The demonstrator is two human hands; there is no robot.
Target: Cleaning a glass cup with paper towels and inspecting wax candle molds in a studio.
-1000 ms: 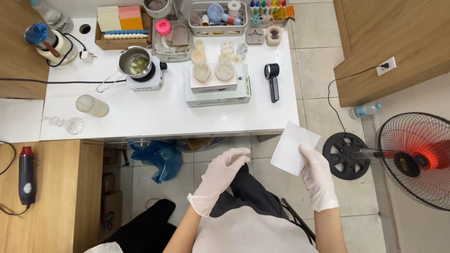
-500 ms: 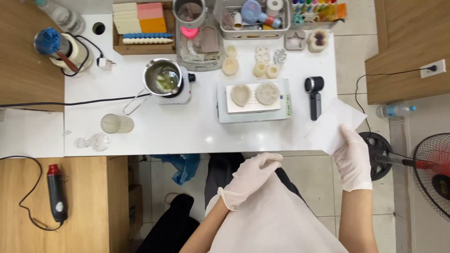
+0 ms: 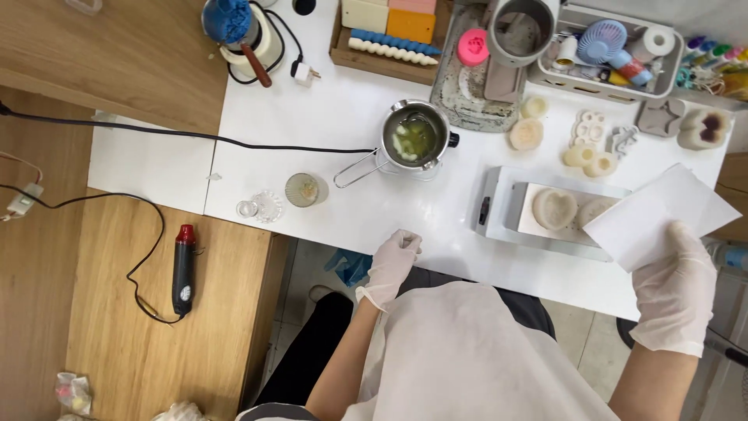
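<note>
The right hand [image 3: 676, 290] pinches the white sheet [image 3: 661, 216], likely light, limp and crease-prone, by its near edge above the scale [image 3: 499, 214], while the left hand [image 3: 392, 261] rests loosely curled and empty on the table [image 3: 343, 86] edge.

Black heat gun [image 3: 184, 269] on wooden bench; steel melting pot [image 3: 414, 139], glass jar [image 3: 301, 189] on white table [image 3: 343, 117].
</note>
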